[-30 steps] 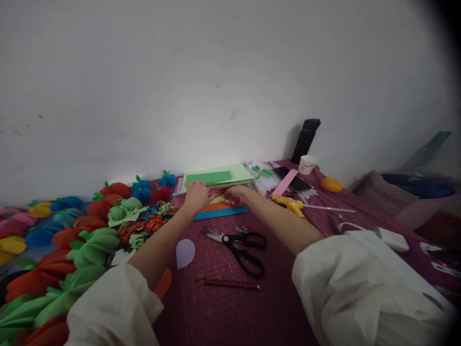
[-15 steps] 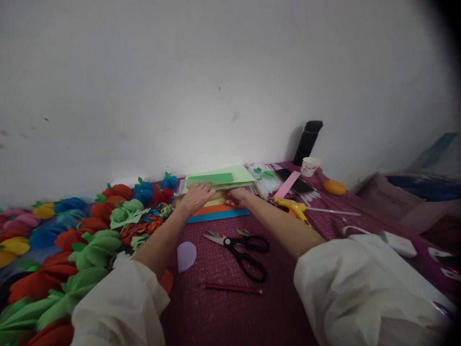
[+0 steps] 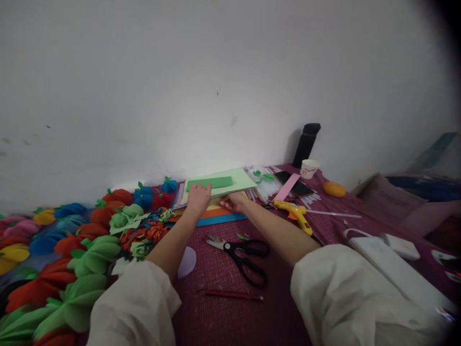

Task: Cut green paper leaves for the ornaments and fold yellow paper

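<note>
A stack of coloured paper sheets [image 3: 236, 180] lies by the wall, pale green on top with a darker green strip [image 3: 211, 183] on it; orange and blue sheets [image 3: 219, 219] stick out below. My left hand [image 3: 198, 198] rests fingers flat on the near left edge of the stack. Beside it, my right hand [image 3: 235, 202] has its fingers curled at the stack's near edge, pinching into the sheets. Black scissors [image 3: 241, 253] lie closer to me between my forearms, with a red pencil [image 3: 234, 295] nearer still.
Many paper flowers [image 3: 90, 245] in red, green, blue and yellow fill the left side. A lilac paper cut-out [image 3: 188, 262] lies by my left forearm. A yellow glue gun [image 3: 293, 214], pink strip, phone, paper cup [image 3: 309, 168], black bottle and orange fruit sit right. White wall behind.
My left hand slid a little farther up onto the stack's left edge. My right hand shifted slightly left along the near edge. The view tilted a little.
</note>
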`<state>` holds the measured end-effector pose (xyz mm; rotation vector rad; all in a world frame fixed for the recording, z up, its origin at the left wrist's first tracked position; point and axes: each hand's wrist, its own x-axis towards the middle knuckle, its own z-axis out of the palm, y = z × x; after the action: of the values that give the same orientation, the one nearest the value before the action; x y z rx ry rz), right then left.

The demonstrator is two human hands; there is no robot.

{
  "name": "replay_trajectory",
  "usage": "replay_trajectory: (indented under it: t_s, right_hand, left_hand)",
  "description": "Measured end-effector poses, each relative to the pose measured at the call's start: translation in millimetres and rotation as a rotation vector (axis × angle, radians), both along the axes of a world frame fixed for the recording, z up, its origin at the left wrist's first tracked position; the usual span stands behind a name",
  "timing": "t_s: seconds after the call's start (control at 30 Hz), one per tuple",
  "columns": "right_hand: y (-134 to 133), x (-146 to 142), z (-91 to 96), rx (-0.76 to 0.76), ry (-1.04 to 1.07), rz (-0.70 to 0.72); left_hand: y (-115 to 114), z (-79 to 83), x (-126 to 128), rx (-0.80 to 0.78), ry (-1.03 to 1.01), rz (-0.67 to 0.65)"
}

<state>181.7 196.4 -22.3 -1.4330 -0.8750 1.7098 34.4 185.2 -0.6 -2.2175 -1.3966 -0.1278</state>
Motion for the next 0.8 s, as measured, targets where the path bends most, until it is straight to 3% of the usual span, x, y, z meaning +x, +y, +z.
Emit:
replay_trajectory:
  t_s: [0.23, 0.47, 0.63, 0.8]
  right_hand:
    - [-1.5, -3.8, 3.0, 0.043, 0.107, -0.038]
    - [-26.5, 1.0, 26.1, 0.032, 0.090, -0.093]
    - [-74.8, 28.7, 51.1, 0.044, 0.083, -0.107]
    - [-157.1, 72.9, 74.5, 0.046, 0.132, -0.057]
  left_hand:
    - [6.9, 1.3, 2.6, -0.064, 0.046, -0.005]
    - [12.9, 9.8, 0.4, -0.063, 0.055, 0.005]
    - [14.7, 12.4, -0.7, -0.069, 0.061, 0.013]
    - [17.8, 14.7, -4.3, -0.123, 0.083, -0.005]
